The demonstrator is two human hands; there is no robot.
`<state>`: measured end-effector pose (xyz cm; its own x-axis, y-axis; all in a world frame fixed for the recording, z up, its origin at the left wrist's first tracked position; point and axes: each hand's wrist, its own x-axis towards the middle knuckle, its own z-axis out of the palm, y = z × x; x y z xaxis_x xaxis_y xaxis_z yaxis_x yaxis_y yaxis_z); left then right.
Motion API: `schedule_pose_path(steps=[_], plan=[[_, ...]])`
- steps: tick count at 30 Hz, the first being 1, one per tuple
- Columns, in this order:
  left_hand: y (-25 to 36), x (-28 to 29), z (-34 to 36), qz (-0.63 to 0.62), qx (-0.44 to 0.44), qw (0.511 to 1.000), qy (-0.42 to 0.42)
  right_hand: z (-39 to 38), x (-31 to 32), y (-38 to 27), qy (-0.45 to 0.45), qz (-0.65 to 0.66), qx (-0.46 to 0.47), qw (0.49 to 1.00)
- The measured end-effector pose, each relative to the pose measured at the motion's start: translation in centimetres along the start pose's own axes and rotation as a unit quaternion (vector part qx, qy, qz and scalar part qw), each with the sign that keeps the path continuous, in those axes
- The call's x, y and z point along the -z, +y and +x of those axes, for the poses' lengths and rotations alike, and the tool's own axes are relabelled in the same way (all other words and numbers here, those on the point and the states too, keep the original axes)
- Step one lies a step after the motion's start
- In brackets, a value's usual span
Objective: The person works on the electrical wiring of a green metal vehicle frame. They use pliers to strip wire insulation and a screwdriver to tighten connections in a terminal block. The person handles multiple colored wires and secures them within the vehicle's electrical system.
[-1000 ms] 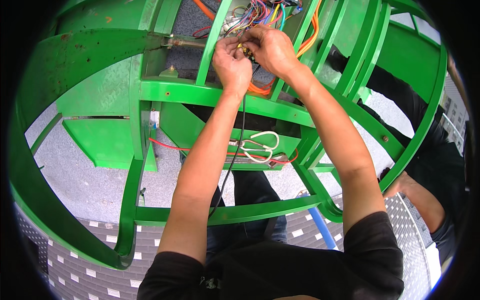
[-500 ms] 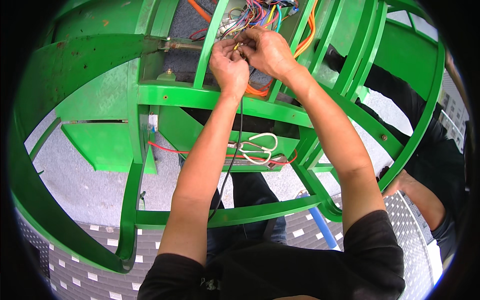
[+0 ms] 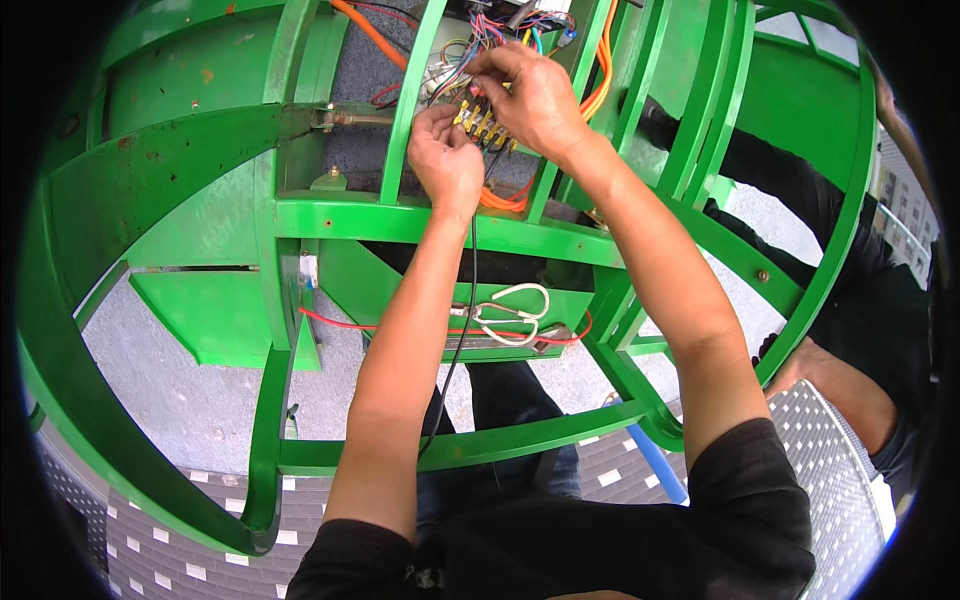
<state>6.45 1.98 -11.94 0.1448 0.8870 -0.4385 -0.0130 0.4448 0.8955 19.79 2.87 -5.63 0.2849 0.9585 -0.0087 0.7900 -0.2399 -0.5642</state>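
My left hand [image 3: 447,160] is closed at the left end of a terminal block [image 3: 486,128] with a row of yellow-brass contacts, gripping its edge between thumb and fingers. Just above the block, my right hand [image 3: 542,105] pinches a thin wire; its fingertips partly cover it. A bundle of thin coloured wires [image 3: 487,35] spreads out behind my fingers, beside white connectors [image 3: 440,75]. From the block area a black cable [image 3: 462,330] hangs down past my left wrist and forearm.
Green metal frame bars [image 3: 440,217] surround the opening. Orange cables [image 3: 603,70] run along its right side. White-handled scissors [image 3: 515,318] lie on a lower ledge beside a red wire [image 3: 350,327]. At right, another person's arm [image 3: 835,395] rests near the frame. A blue tube [image 3: 655,465] leans below.
My hands have moved apart, and the terminal block now shows between them. The right fingers have shifted up toward the wires; the left hand sits slightly lower and further left.
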Motion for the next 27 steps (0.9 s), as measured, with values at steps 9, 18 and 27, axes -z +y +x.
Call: schedule_pose_path(steps=[9, 18, 27], plan=[[-0.1, 0.0, 0.0, -0.011, 0.013, 1.0, -0.004, 13.1, 2.0, 4.5, 0.163, -0.084, -0.125, 0.975], [0.1, 0.0, 0.0, -0.011, 0.015, 1.0, -0.009, 15.8, 2.2, 5.3, 0.083, -0.105, -0.196, 0.971], [0.4, 0.0, 0.0, -0.011, 0.03, 0.999, -0.002, 6.3, 4.6, 1.2, -0.124, -0.044, 0.086, 0.988]])
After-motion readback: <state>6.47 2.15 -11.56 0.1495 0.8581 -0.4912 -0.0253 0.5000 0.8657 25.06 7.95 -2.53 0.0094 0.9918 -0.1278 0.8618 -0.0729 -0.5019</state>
